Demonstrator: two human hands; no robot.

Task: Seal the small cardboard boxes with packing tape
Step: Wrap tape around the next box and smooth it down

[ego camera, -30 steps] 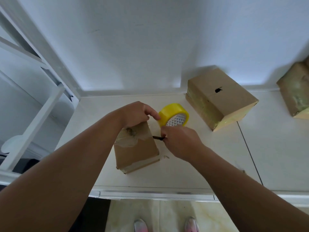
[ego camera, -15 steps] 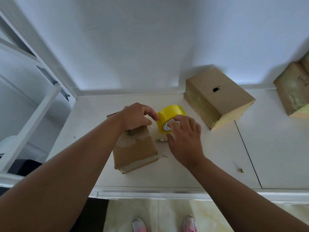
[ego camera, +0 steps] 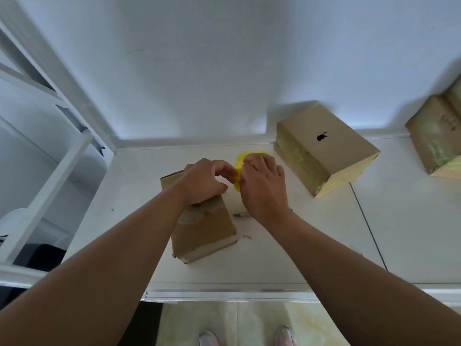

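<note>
**Both hands gripping the tape roll beside the small box**

A pale wall [ego camera: 224, 71] is filling the top of the view, and a white tabletop [ego camera: 311, 233] is running along its foot. A white frame [ego camera: 50, 186] is slanting down the left side.

The biggest box, a big box [ego camera: 331, 148] with a black mark on top, is sitting near the wall on the right, its sides showing greenish tape. A far box [ego camera: 434, 136], also taped, is being cut off by the right edge, well apart from the rest.

The small box [ego camera: 207, 233] is standing left of centre, close to the front edge of the tabletop, with wrinkled tape showing on its top and a strip along its lower edge.

The left hand [ego camera: 204, 178] is resting on the far end of that box, its fingers curling and its fingertips closing on the near edge of the tape roll [ego camera: 239, 168]. The right hand [ego camera: 264, 188] is arching over the roll from the right, fingers bending around it. The yellow roll is sitting just beyond the small box's right corner, mostly hidden by the two hands.

A thin dark tool [ego camera: 240, 215] is lying on the tabletop, partly under the right wrist. A tiny scrap [ego camera: 247, 237] is lying just beside the small box.
</note>
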